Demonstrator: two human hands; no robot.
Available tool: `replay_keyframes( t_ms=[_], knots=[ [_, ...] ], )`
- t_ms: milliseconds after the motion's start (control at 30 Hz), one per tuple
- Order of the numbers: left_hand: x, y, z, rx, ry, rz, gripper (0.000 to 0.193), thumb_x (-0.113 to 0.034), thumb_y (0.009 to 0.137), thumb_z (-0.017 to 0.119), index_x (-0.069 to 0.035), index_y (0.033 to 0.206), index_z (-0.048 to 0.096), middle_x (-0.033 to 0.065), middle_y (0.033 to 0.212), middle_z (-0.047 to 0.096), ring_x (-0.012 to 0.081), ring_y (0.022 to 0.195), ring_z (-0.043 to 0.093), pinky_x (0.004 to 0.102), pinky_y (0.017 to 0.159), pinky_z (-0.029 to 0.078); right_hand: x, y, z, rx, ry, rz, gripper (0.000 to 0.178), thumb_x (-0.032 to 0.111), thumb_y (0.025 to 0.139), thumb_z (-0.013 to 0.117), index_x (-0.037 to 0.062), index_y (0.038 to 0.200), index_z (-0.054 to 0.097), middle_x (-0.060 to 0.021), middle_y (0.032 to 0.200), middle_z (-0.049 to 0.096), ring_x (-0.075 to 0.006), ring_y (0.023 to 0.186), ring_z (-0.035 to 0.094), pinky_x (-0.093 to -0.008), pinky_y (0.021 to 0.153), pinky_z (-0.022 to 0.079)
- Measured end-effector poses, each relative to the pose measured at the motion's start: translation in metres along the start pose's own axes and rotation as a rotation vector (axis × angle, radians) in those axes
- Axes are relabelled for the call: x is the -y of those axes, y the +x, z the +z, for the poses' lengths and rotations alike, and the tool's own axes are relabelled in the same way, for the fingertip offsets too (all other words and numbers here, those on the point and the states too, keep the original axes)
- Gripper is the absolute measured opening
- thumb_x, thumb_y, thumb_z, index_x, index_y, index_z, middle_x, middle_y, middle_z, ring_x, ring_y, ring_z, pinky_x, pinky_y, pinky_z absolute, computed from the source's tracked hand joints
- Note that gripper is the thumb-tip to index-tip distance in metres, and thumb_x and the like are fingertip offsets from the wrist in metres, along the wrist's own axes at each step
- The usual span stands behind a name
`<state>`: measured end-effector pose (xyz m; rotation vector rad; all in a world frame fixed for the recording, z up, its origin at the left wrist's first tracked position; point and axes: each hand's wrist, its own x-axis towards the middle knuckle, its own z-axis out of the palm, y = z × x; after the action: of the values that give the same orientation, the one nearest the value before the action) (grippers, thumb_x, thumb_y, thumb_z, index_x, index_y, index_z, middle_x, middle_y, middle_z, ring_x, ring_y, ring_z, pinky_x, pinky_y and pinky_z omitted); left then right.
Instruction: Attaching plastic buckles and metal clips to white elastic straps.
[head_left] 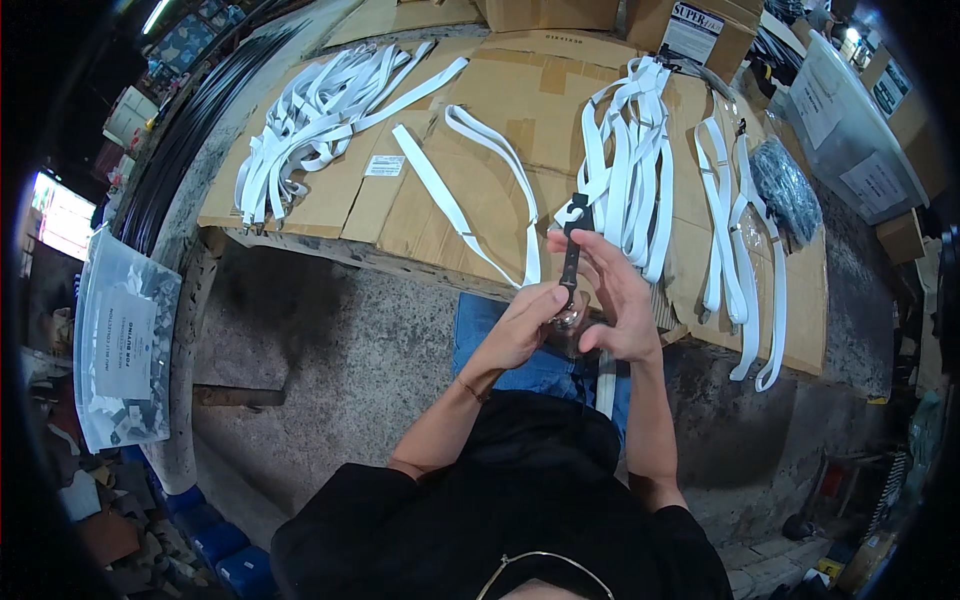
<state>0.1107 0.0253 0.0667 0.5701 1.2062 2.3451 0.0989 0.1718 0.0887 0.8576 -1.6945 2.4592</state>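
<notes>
In front of my body, at the table's near edge, I hold a short black strap with a row of holes. My left hand is closed, its thumb and fingers pinching the lower end beside a shiny metal fitting. My right hand curves round the strap from the right. Its fingertips lie against the upper part, one in front and one behind, while its thumb stands apart lower down. A white strap loops on the table and runs down to my left hand. Another white length hangs below my hands.
Flattened cardboard covers the table. A heap of white straps lies left, a bundle at centre, and several more at right beside a plastic-wrapped dark pack. Clear bins stand at left and far right.
</notes>
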Motion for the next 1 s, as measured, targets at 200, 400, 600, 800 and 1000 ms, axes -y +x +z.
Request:
replay_keyframes(
  t_ms=[200, 400, 600, 800, 1000],
  knots=[
    [0.001, 0.003, 0.008, -0.097, -0.149, 0.004, 0.055, -0.06, 0.09, 0.033, -0.007, 0.076, 0.04, 0.0009, 0.064, 0.035, 0.0115, 0.058, 0.034, 0.0251, 0.052, 0.028, 0.001, 0.001, -0.018, 0.225, -0.108, 0.19, 0.085, 0.028, 0.055, 0.086, -0.006, 0.123, 0.048, -0.0133, 0.117, 0.056, -0.0175, 0.102, 0.054, -0.0306, 0.092, 0.041],
    [-0.004, 0.004, 0.002, -0.024, 0.024, -0.032, 0.061, -0.069, 0.083, 0.032, -0.009, 0.077, 0.037, 0.0002, 0.061, 0.035, 0.0104, 0.053, 0.032, 0.0242, 0.049, 0.028, 0.0, 0.008, -0.014, 0.252, -0.377, 0.006, 0.078, 0.021, 0.054, 0.087, -0.0069, 0.117, 0.051, -0.0139, 0.109, 0.061, -0.0149, 0.088, 0.059, -0.0269, 0.081, 0.045],
    [0.004, 0.003, -0.009, 0.003, -0.174, -0.022, 0.057, -0.061, 0.088, 0.034, -0.005, 0.091, 0.042, 0.0026, 0.074, 0.044, 0.0102, 0.067, 0.045, 0.022, 0.058, 0.038, -0.005, 0.012, -0.006, 0.189, -0.596, -0.223, 0.068, 0.031, 0.056, 0.085, -0.0043, 0.107, 0.057, -0.0158, 0.102, 0.063, -0.0208, 0.084, 0.061, -0.0293, 0.076, 0.047],
    [-0.002, 0.003, 0.002, -0.08, 0.062, -0.113, 0.063, -0.059, 0.09, 0.028, -0.002, 0.113, 0.042, 0.0039, 0.091, 0.051, 0.0114, 0.08, 0.048, 0.0216, 0.066, 0.04, -0.022, -0.001, 0.004, -0.058, -0.495, -0.389, 0.061, 0.027, 0.061, 0.082, -0.0051, 0.105, 0.057, -0.0123, 0.092, 0.064, -0.0219, 0.081, 0.062, -0.0306, 0.073, 0.048],
    [0.017, 0.0, 0.002, -0.145, 0.346, -0.021, 0.08, -0.068, 0.086, 0.017, -0.001, 0.127, 0.034, 0.0062, 0.108, 0.047, 0.0109, 0.095, 0.044, 0.0243, 0.075, 0.04, 0.003, -0.007, 0.025, -0.211, -0.164, -0.089, 0.056, 0.019, 0.076, 0.074, -0.0116, 0.115, 0.047, -0.0115, 0.094, 0.063, -0.0149, 0.089, 0.059, -0.0232, 0.076, 0.046]
  ],
)
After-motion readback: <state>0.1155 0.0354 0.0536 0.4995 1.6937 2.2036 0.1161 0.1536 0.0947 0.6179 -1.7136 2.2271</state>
